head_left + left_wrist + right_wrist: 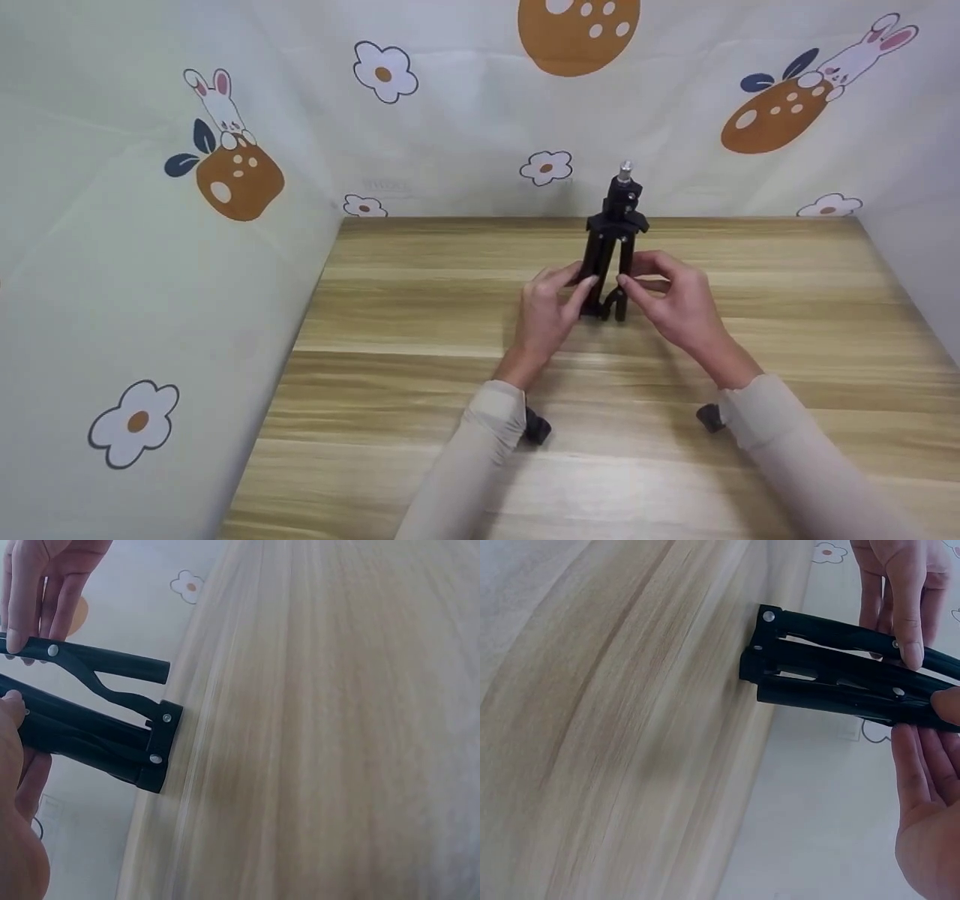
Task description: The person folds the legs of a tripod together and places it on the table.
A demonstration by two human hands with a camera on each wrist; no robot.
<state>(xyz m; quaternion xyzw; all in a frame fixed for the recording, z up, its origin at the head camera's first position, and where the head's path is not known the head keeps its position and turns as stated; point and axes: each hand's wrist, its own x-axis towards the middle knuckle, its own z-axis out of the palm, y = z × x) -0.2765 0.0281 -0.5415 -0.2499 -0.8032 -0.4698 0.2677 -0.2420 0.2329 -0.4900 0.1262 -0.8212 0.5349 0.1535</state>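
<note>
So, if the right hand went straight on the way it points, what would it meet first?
First the tripod leg that the right hand pinches; beyond it, probably the other legs, which the left hand holds, though depth is unclear.

Satin mtl-look tripod (616,223), smooth wd-grain tbl (420,315)

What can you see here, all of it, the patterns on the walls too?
Tripod: one, black with a silver tip, upright between the hands
Tabletop: one, wood-brown, under the tripod
Patterned sheet: pale, behind and beside the table
Printed flowers: at least five, white with orange-brown centres, on the sheet
Printed fruits: three, orange-brown, on the sheet; two with white rabbits
Dark pieces: two, black, beside the cuffs
Sleeves: two, beige, on the arms
Left hand, right hand: one each, pinching tripod legs
</note>
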